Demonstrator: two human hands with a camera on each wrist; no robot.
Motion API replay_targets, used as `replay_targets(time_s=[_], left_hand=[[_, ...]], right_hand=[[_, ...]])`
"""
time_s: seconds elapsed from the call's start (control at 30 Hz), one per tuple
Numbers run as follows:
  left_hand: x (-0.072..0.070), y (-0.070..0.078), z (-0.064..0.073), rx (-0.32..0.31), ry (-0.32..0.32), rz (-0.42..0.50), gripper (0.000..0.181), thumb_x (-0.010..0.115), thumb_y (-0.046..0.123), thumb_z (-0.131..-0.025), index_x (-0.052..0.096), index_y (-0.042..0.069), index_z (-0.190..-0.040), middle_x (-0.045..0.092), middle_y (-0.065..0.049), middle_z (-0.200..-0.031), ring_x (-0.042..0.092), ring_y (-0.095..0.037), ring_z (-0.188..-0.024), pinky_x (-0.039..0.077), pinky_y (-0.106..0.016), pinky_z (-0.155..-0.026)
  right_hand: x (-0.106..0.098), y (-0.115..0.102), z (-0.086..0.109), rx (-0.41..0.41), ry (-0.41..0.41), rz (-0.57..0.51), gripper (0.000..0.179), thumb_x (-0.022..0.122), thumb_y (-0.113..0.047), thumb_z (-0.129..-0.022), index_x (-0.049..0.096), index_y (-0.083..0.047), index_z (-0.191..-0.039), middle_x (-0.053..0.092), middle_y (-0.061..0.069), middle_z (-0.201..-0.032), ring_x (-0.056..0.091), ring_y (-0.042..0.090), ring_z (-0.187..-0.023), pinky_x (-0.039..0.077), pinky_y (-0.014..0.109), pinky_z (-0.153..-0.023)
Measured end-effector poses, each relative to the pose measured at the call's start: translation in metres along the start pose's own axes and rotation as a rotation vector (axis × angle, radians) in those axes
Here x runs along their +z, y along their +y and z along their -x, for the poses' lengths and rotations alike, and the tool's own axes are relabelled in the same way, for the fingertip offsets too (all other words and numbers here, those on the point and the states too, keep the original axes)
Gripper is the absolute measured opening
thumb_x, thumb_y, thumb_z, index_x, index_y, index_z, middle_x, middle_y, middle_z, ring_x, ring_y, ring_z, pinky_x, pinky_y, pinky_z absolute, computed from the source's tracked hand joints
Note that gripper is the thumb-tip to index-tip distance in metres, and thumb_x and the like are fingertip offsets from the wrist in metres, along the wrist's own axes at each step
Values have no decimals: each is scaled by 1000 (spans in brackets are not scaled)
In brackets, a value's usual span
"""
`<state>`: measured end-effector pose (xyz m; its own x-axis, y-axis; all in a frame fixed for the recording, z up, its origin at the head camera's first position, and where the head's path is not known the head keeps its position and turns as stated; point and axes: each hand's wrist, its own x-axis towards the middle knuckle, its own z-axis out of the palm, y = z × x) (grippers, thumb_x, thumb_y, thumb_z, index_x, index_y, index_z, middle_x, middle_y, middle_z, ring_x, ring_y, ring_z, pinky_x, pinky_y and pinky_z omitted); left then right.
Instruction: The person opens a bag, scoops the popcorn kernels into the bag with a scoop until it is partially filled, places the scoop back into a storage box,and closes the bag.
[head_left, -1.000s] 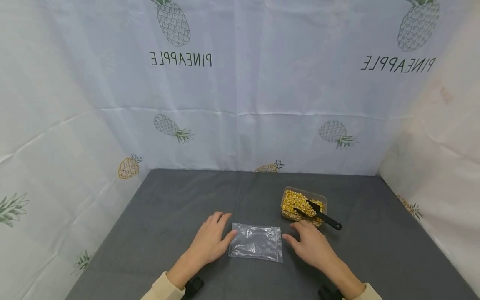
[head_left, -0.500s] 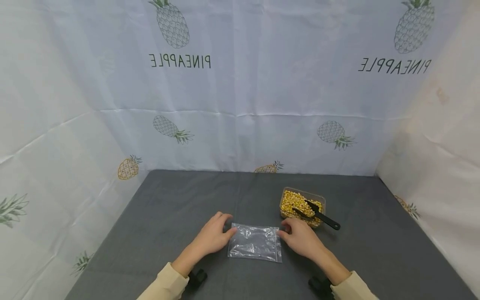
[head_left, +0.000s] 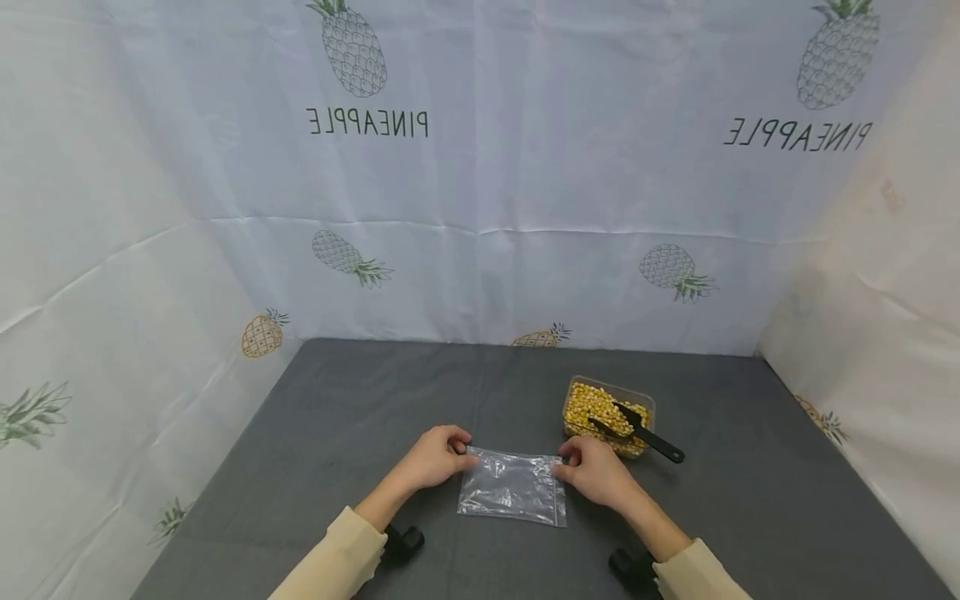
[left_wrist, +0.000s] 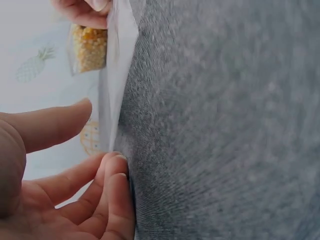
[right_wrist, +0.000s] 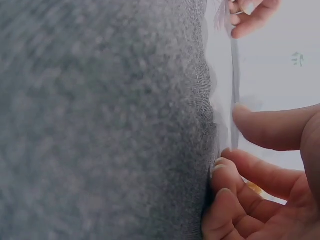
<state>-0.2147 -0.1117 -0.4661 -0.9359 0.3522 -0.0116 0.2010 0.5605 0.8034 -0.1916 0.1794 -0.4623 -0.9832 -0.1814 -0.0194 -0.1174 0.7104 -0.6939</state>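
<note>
A clear zip-lock bag (head_left: 512, 486) lies flat on the dark grey table, its zip strip toward the right. My left hand (head_left: 437, 458) is at the bag's upper left corner, thumb over the edge and fingertips low at the table. In the left wrist view, a gap separates the thumb (left_wrist: 62, 122) from the bent fingers (left_wrist: 117, 195). My right hand (head_left: 596, 473) is at the upper right corner. Its thumb (right_wrist: 270, 129) reaches over the bag in the right wrist view, apart from the index finger, while the other fingertips rest by the bag's edge.
Behind my right hand stands a clear plastic box (head_left: 647, 398) of yellow corn kernels (head_left: 588, 407). A black scoop (head_left: 654, 442) rests in it, handle sticking out to the right. White pineapple-print cloth (head_left: 480, 167) hangs behind the table (head_left: 390, 392) and at both sides.
My right hand has moved left onto the bag's right corner. My left hand has shifted slightly right, its fingers more bent. The bag and the box of corn stay put.
</note>
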Motion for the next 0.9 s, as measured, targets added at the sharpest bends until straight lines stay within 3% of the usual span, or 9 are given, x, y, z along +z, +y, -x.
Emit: replay_targets(time_s=[0.27,0.43,0.67,0.9], left_hand=[[2,-2,-1,-3,18,42,18,81,3,-82,69,0,-96,59,-2,-81,54,-14,-71,46,-30,-64],[0,-1,0,8,-1,95,14,79,-2,-82,66,0,-90,60,-2,-77,54,-13,-66,46,-28,-61],[-3,1,2,3,-47,179,10,74,-4,-86,66,-2,-91,62,-4,-77,56,-14,-67,46,-28,-60],[-12,0,5,-29,-63,278,10,68,0,-93,65,-5,-100,64,-9,-83,64,-25,-76,56,-39,-69]], right_hand=[[2,5,1,-33,6,-51,15,81,-8,-85,66,-7,-86,56,0,-75,51,15,-65,43,32,-59],[4,7,1,-71,14,-90,13,80,-6,-86,67,-7,-84,59,-1,-73,54,14,-64,45,29,-58],[3,5,2,-15,-3,-246,10,77,-6,-88,68,-3,-89,62,3,-74,58,18,-64,48,31,-55],[-4,0,4,18,-39,-406,16,77,-11,-91,68,1,-98,68,6,-82,62,20,-70,54,34,-61]])
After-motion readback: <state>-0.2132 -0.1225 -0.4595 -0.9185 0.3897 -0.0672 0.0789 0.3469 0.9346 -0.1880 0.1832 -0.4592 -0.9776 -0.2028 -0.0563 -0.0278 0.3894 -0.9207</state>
